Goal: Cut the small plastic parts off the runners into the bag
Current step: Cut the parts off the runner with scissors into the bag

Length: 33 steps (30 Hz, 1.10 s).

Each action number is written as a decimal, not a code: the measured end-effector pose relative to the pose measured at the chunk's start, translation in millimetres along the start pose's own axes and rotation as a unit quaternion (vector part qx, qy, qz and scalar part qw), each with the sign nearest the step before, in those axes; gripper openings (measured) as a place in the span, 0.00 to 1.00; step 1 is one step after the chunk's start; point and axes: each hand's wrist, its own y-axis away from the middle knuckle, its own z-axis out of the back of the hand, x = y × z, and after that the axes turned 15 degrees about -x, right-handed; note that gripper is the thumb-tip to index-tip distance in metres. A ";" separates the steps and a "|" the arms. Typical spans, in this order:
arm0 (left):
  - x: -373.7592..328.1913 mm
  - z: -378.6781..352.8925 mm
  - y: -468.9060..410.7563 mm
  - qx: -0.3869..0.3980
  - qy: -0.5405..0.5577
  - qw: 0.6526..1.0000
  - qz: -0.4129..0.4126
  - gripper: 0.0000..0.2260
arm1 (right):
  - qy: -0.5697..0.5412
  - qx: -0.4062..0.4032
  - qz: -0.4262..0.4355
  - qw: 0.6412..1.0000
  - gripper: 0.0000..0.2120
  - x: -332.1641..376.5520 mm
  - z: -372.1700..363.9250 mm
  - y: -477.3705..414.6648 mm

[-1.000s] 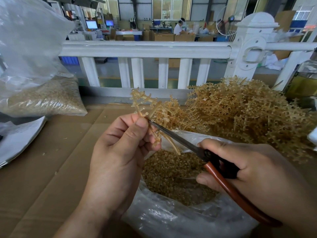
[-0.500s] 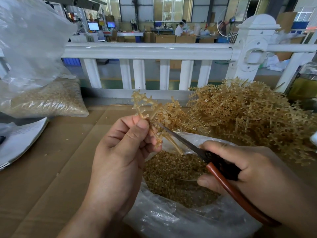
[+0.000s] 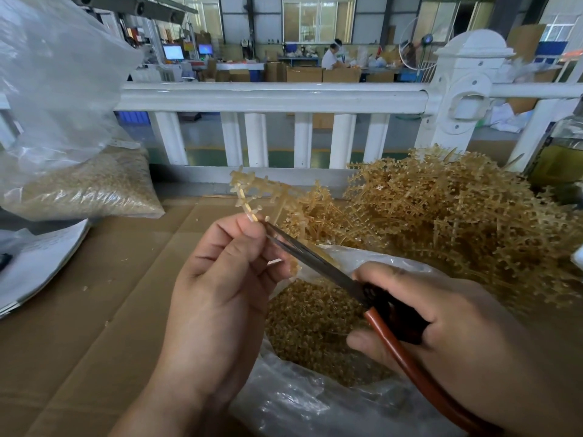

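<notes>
Cardboard covers the counter [image 3: 94, 310]. Over the bag's [image 3: 315, 405] 11 o'clock rim, the left hand [image 3: 217, 294] pinches a runner [image 3: 252, 190] in curled fingers. The right hand [image 3: 441, 326] grips the scissors [image 3: 315, 263], blades nearly closed beside those fingertips. A cut this close could nick skin or flick parts past the bag.

1. Runner [image 3: 252, 190]: amber plastic, translucent, faint sheen. Pile of runners [image 3: 457, 222]: same stuff.
2. Cut parts [image 3: 309, 316]: same amber plastic, lying as a grainy mass.
3. Bag [image 3: 309, 405]: thin clear plastic film, crinkled, glossy.
4. Scissors [image 3: 315, 263]: dark metal blades, dull finish; handle has a red-brown coating, smooth and shiny.
5. Cardboard [image 3: 94, 310]: brown, matt, creased.
6. Railing [image 3: 271, 96]: white, glossy, looks painted.
</notes>
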 end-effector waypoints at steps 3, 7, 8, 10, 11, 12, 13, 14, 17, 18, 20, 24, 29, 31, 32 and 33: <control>0.4 0.8 -1.6 0.001 0.023 0.999 0.035 0.05 | 0.002 0.004 0.003 1.000 0.26 1.6 -2.4 -0.2; -0.4 -0.1 -3.1 -0.001 0.056 0.996 0.076 0.01 | 0.016 -0.010 0.008 1.000 0.27 4.7 -4.0 -0.6; -0.4 -0.5 -3.3 -0.001 0.062 0.995 0.083 0.01 | 0.019 -0.012 0.008 1.000 0.26 5.9 -3.9 -0.9; -0.2 -0.8 -3.4 -0.001 0.072 0.993 0.092 0.01 | 0.024 -0.021 0.007 0.999 0.27 7.2 -4.1 -1.0; -0.2 -1.1 -3.5 -0.001 0.076 0.993 0.094 0.01 | 0.025 -0.026 0.004 0.999 0.26 7.8 -4.2 -0.9; -0.3 -1.3 -3.4 -0.002 0.079 0.992 0.097 0.02 | 0.023 -0.031 0.000 0.999 0.23 8.3 -4.4 -0.4; -0.1 -1.7 -3.3 -0.004 0.082 0.992 0.100 0.03 | 0.023 -0.033 0.000 0.999 0.20 9.4 -4.4 -0.7; 0.0 -2.1 -3.1 -0.005 0.085 0.991 0.101 0.04 | 0.024 -0.031 -0.001 0.999 0.18 10.7 -4.1 -1.1; 0.7 -2.0 -2.8 -0.007 0.091 0.991 0.102 0.06 | 0.038 -0.015 -0.013 0.999 0.20 12.3 -3.5 -1.9; 0.9 -1.9 -2.9 -0.007 0.094 0.990 0.103 0.05 | 0.038 -0.012 -0.016 0.999 0.20 12.6 -3.7 -2.0; 0.8 -0.8 -3.4 -0.006 0.097 0.990 0.104 0.02 | 0.042 -0.002 -0.017 0.999 0.20 12.0 -5.1 -2.5; 0.3 -1.9 -3.5 -0.018 0.075 0.992 0.095 0.02 | 0.050 -0.009 -0.005 0.999 0.25 11.3 -5.8 -3.5; 2.6 -3.0 -0.2 -0.025 0.014 0.997 0.065 0.02 | 0.034 -0.036 -0.013 0.999 0.24 11.5 -4.0 -0.8; 3.1 -3.2 0.1 -0.027 0.013 0.998 0.061 0.03 | 0.033 -0.041 -0.012 0.999 0.23 11.2 -4.6 -0.9; 2.7 -3.3 0.4 -0.025 0.013 0.998 0.059 0.04 | 0.033 -0.043 -0.011 0.998 0.23 11.1 -5.0 -1.2; 2.9 -3.5 0.2 -0.024 0.013 0.998 0.058 0.04 | 0.034 -0.046 -0.012 0.998 0.23 11.1 -5.0 -1.6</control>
